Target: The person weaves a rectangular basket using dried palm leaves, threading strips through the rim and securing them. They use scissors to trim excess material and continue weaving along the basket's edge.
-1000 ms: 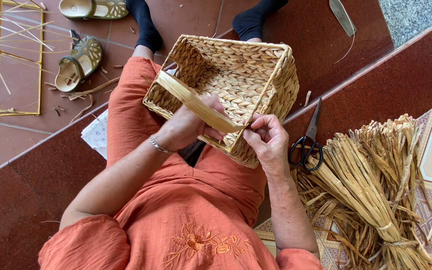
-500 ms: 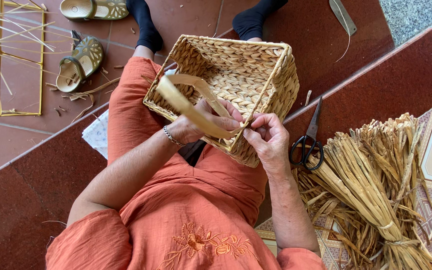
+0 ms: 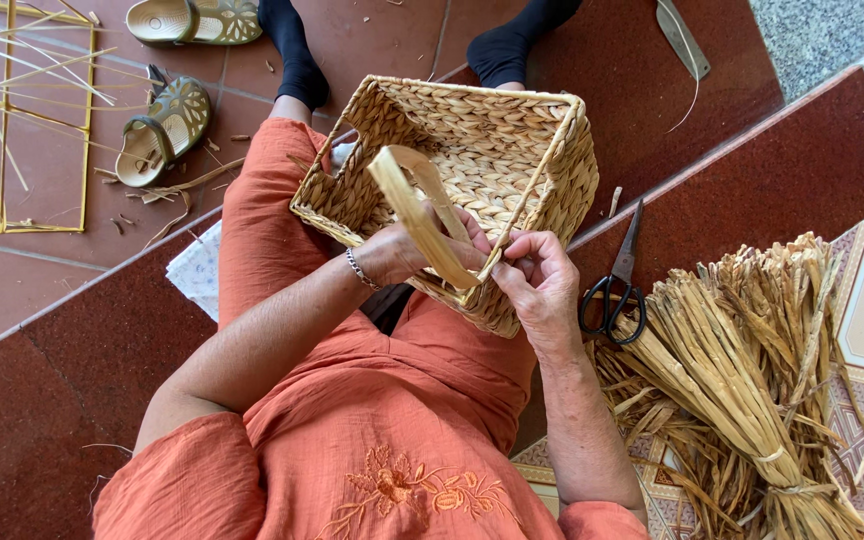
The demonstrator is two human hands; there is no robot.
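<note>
1. While the basket (image 3: pixel 472 180) is rested on the lap, a pale strip (image 3: pixel 414 205) is gripped by the left hand (image 3: pixel 414 250).
2. The strip's lower end is pinched at the near rim by the right hand (image 3: pixel 542 280); both hands are closed.
3. Scissors (image 3: pixel 617 285) and a straw bundle (image 3: pixel 742 380) are seen to the right.

A single head-worn camera looks steeply down over the wearer's lap from close range. The left hand (image 3: pixel 402 250), right hand (image 3: pixel 542 285) and woven basket (image 3: pixel 472 190) fill the frame centre; scissors (image 3: pixel 617 290) and tiled floor (image 3: pixel 32 290) occupy the edges.
</note>
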